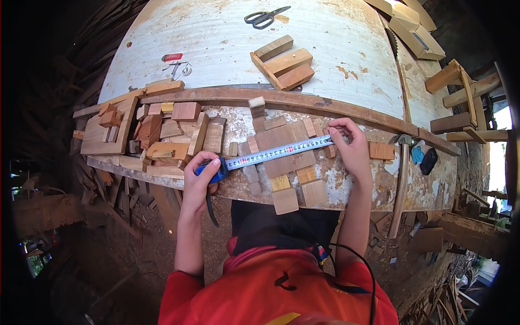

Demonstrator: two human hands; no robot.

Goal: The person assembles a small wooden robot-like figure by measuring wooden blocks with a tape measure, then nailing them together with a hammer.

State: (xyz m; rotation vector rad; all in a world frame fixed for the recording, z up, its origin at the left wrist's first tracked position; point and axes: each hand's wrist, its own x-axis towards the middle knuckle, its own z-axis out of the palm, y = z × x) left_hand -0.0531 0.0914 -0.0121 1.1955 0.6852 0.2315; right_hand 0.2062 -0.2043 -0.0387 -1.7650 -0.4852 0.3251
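Note:
My left hand (198, 176) is wrapped round the blue case of a tape measure (215, 171), its dark strap hanging below. The pulled-out white blade (279, 153) slants up to the right, where my right hand (351, 145) pinches its end between thumb and fingers. Beneath the blade lies a flat arrangement of wooden blocks: a broad brown panel (269, 138) with smaller pieces round it. A yellowish block (280, 182) and a pale square block (285, 201) extend from its near side. The blade hides part of the panel.
Many wood offcuts (162, 129) crowd the bench at left. A long wooden rail (336, 110) crosses behind the blocks. A hammer (401, 184) lies at right, beside a black object (429, 161). Farther back are joined wood pieces (283, 62) and black scissors (264, 19).

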